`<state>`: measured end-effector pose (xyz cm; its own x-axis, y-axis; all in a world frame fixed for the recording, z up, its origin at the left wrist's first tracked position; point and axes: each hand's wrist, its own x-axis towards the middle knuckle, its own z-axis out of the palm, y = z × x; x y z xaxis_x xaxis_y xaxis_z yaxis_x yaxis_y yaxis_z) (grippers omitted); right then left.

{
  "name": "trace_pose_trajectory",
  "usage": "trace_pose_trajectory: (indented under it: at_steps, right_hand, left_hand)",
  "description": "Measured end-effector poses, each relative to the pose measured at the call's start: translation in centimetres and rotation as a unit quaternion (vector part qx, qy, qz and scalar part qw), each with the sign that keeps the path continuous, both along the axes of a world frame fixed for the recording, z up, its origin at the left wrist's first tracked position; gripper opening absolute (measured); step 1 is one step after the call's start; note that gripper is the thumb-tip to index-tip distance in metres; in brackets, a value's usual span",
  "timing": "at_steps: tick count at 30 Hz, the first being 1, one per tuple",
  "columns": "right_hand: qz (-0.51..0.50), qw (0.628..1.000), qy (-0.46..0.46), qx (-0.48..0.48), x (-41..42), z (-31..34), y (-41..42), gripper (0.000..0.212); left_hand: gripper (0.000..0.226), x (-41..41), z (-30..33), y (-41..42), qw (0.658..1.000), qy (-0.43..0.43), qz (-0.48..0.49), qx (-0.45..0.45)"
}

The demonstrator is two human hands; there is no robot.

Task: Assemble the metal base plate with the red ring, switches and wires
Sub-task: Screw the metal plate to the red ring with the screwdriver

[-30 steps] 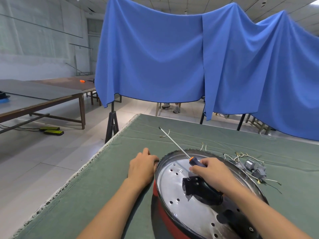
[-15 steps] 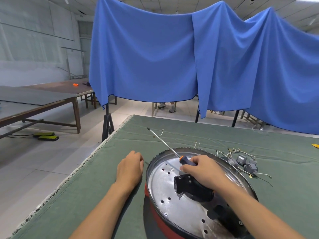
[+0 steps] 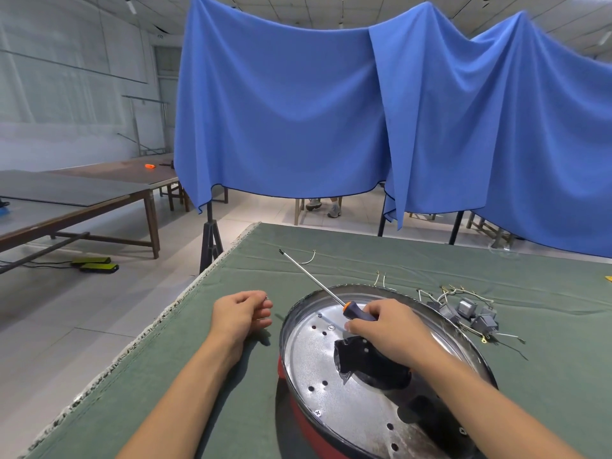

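A round shiny metal base plate (image 3: 331, 392) with several holes lies on a red ring (image 3: 298, 412) at the near right of the green table. My right hand (image 3: 390, 332) hovers over the plate and grips a screwdriver (image 3: 356, 314) with a dark handle and orange collar; its long shaft points up and left past the rim. My left hand (image 3: 241, 314) rests on the cloth just left of the plate, fingers curled, pinching a tiny metal screw (image 3: 266, 297) at its fingertips. Grey switches with wires (image 3: 463, 314) lie behind the plate on the right.
Loose wire pieces (image 3: 311, 258) lie on the green cloth (image 3: 364, 253) beyond the plate. The table's left edge (image 3: 159, 329) drops to the floor. A blue curtain (image 3: 331, 111) hangs behind the table. Other tables (image 3: 82, 197) stand far left.
My left hand has left the plate's rim and drawn back to the left onto the cloth, fingers curling. My right hand keeps the screwdriver over the plate.
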<state>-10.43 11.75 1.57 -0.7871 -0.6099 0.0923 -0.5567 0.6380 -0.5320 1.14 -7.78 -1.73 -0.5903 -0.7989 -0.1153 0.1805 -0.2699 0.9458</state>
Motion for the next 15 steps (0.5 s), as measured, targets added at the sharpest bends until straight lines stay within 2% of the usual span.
trace_pose_trajectory:
  at_steps: [4,7,12,15]
  right_hand:
    - [0.000,1.000,0.002,-0.004,0.0,0.0,0.0,0.032]
    - [-0.005,1.000,0.002,-0.018,0.0,0.0,0.0,0.033]
    - [-0.005,1.000,0.005,-0.019,0.1,0.0,0.1,0.030]
    - [-0.006,1.000,0.008,-0.016,0.1,0.0,0.1,0.030]
  left_hand:
    - [0.012,0.6,1.5,-0.3,0.974,0.133,-0.067,0.169]
    - [0.009,0.7,2.3,0.1,0.943,0.200,-0.115,0.241]
    - [0.003,0.8,3.0,0.9,0.922,0.226,-0.130,0.288]
    - [0.010,0.8,3.1,0.9,0.922,0.204,-0.116,0.307]
